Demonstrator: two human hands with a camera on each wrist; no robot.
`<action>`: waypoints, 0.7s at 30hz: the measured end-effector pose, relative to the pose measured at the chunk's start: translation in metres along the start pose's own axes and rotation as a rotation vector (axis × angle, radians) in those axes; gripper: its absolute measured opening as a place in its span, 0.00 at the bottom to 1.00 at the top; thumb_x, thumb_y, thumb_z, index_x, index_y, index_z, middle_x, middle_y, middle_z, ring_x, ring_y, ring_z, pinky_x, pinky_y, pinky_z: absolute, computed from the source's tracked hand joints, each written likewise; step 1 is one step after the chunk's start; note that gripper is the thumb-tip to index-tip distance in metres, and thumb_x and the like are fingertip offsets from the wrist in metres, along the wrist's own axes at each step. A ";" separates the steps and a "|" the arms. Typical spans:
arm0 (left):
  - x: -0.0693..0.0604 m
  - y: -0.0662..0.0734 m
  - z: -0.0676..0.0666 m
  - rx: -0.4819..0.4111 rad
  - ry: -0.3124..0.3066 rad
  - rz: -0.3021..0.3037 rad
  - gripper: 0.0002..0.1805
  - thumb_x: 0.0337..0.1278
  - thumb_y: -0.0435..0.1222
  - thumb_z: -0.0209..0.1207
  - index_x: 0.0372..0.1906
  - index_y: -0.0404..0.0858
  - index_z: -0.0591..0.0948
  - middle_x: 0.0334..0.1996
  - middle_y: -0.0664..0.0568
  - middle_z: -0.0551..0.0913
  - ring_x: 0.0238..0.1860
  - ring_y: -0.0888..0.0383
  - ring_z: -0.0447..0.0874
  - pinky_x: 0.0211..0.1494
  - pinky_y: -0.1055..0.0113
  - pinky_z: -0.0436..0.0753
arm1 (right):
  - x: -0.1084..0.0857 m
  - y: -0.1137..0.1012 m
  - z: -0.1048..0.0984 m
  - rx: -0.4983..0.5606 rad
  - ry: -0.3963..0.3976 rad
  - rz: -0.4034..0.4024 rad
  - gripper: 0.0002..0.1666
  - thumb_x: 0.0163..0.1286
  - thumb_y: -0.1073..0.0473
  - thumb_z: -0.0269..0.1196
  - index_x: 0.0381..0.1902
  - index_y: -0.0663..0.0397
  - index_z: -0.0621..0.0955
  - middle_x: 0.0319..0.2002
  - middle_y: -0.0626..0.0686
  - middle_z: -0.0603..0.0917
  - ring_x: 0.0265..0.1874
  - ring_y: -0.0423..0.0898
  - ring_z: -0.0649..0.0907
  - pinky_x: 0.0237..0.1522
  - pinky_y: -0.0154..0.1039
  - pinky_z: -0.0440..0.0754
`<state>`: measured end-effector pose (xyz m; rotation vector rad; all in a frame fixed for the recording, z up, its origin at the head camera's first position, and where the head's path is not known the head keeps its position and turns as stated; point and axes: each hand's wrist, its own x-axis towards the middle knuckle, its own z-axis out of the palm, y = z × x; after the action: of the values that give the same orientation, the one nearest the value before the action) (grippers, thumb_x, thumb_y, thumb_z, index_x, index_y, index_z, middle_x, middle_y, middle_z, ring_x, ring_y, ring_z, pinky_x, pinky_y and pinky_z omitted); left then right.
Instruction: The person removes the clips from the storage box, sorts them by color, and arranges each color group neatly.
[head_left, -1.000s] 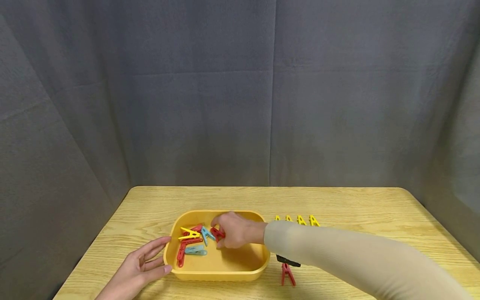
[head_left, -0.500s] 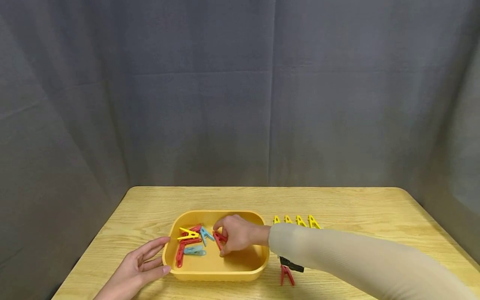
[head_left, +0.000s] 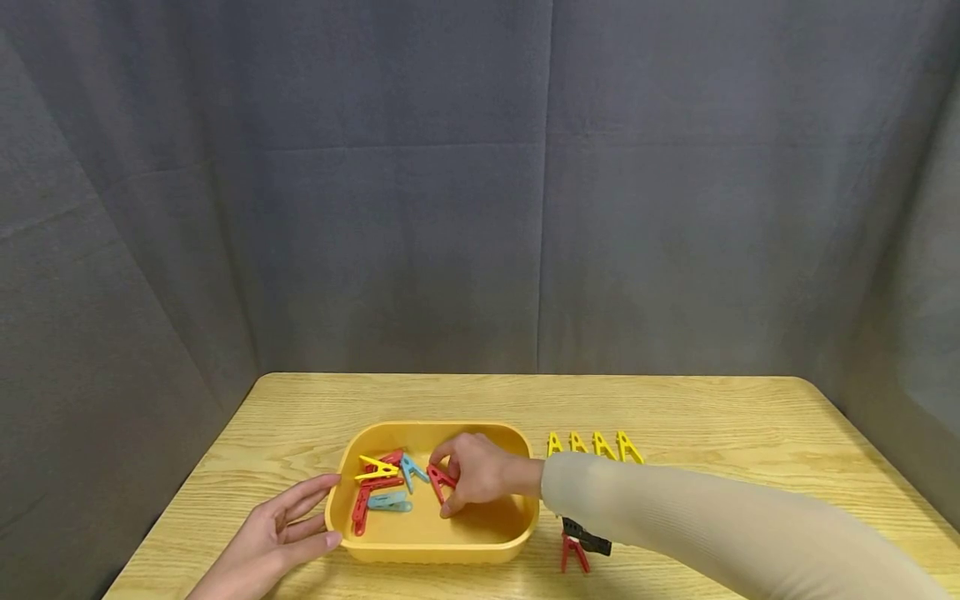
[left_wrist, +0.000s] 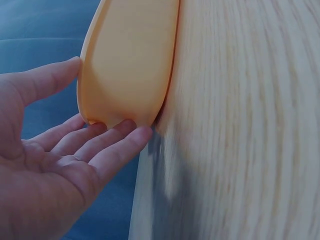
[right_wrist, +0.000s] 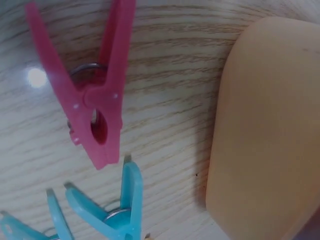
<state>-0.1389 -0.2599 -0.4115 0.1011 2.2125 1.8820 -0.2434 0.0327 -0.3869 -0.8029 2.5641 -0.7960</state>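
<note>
A yellow plastic bin (head_left: 431,551) stands on the table. My left hand (head_left: 273,537) touches its left end, fingers extended against the wall; in the left wrist view the thumb meets the rim. Inside the bin, my right hand (head_left: 480,471) pinches a red clothespin (head_left: 437,481) between thumb and index finger, its legs spread. At the bin's left side lie a yellow clothespin (head_left: 381,470), a blue clothespin (head_left: 413,469), a grey-blue clothespin (head_left: 390,501) and several red clothespins (head_left: 361,507). The right wrist view shows the bin's outer wall (right_wrist: 265,125), not my right hand.
Right of the bin, several yellow clothespins (head_left: 602,444) stand in a row on the wooden table (head_left: 712,408). Nearer lies a red clothespin (right_wrist: 95,107), with blue clothespins (right_wrist: 120,215) beside it. My right sleeve covers part of that area. A grey curtain (head_left: 397,208) hangs behind.
My right hand has shifted slightly right and nearer, and the red clothespin at its fingertips has turned so its legs show. My left hand stays at the bin's end.
</note>
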 end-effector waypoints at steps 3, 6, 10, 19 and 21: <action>0.001 0.000 0.000 0.005 0.006 -0.010 0.45 0.64 0.31 0.72 0.79 0.24 0.60 0.77 0.28 0.62 0.68 0.32 0.75 0.58 0.58 0.87 | -0.001 0.000 0.000 0.021 0.002 0.007 0.33 0.50 0.64 0.86 0.55 0.57 0.86 0.30 0.49 0.81 0.28 0.39 0.73 0.31 0.32 0.72; 0.002 0.000 0.001 0.014 0.013 -0.022 0.45 0.64 0.31 0.72 0.79 0.25 0.61 0.77 0.29 0.62 0.68 0.33 0.75 0.58 0.58 0.87 | -0.001 0.001 0.002 0.030 0.017 -0.001 0.31 0.49 0.62 0.86 0.52 0.57 0.87 0.28 0.48 0.80 0.26 0.38 0.73 0.29 0.31 0.71; 0.002 0.001 0.001 0.027 0.029 -0.045 0.45 0.63 0.32 0.73 0.79 0.26 0.62 0.77 0.30 0.63 0.68 0.33 0.76 0.58 0.58 0.87 | -0.001 0.003 0.005 0.048 0.048 -0.014 0.29 0.47 0.60 0.87 0.47 0.58 0.87 0.26 0.46 0.80 0.24 0.37 0.75 0.27 0.30 0.72; 0.002 0.001 0.001 0.025 0.029 -0.040 0.45 0.62 0.33 0.74 0.79 0.26 0.63 0.77 0.30 0.65 0.68 0.34 0.76 0.58 0.58 0.87 | -0.009 -0.001 -0.001 0.136 0.091 0.001 0.30 0.44 0.61 0.87 0.45 0.55 0.85 0.29 0.46 0.86 0.28 0.39 0.82 0.35 0.34 0.81; 0.002 0.001 0.001 0.028 0.038 -0.052 0.45 0.61 0.33 0.74 0.78 0.27 0.64 0.77 0.31 0.65 0.68 0.34 0.76 0.58 0.58 0.87 | -0.012 -0.002 -0.003 0.165 0.097 0.001 0.32 0.44 0.60 0.87 0.47 0.55 0.85 0.28 0.47 0.87 0.28 0.40 0.83 0.35 0.35 0.81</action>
<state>-0.1411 -0.2586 -0.4108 0.0129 2.2438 1.8414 -0.2342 0.0399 -0.3814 -0.7281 2.5404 -1.0541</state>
